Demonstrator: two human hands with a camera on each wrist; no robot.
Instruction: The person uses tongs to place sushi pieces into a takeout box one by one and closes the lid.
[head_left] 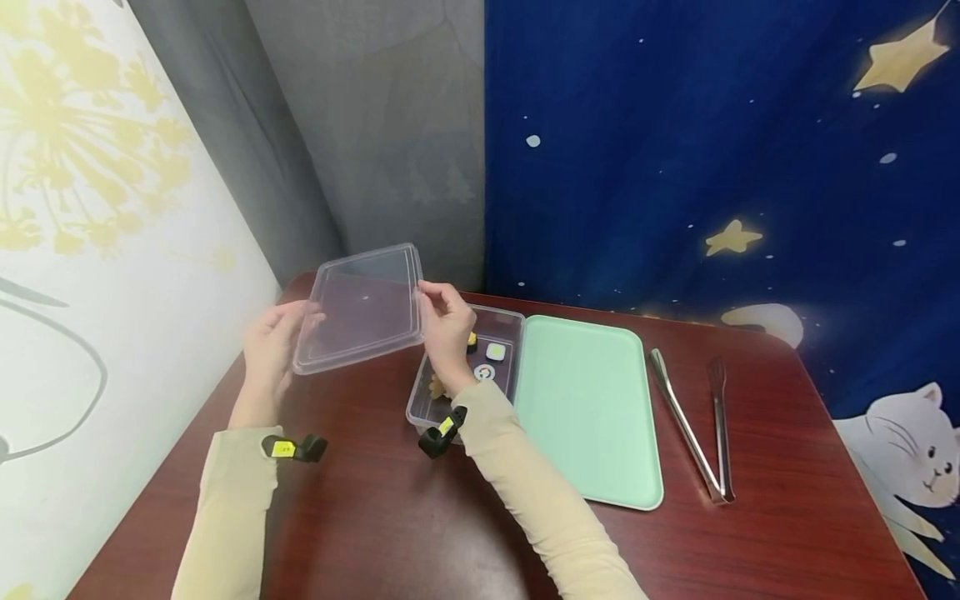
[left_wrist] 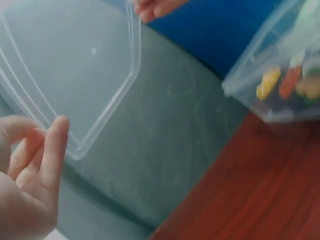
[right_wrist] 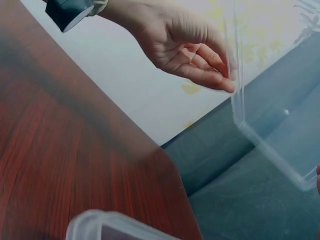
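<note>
A clear plastic lid [head_left: 363, 308] is held up and tilted above the left part of the table. My left hand [head_left: 272, 346] pinches its left edge between thumb and fingers, as the left wrist view also shows. At the opposite edge, my right hand [head_left: 448, 329] pinches the lid with thumb and fingertips. Below and behind the right hand stands a clear plastic container [head_left: 517, 333] with several sushi pieces inside. Among them are a white square piece [head_left: 496, 352] and a round roll [head_left: 484, 372]; the right hand and wrist hide part of the container.
A mint green tray [head_left: 588, 408] lies right beside the container. Metal tongs [head_left: 693, 433] rest spread apart on the brown table [head_left: 360, 500], right of the tray. A grey curtain [head_left: 375, 125] and a blue curtain [head_left: 637, 192] hang behind the table.
</note>
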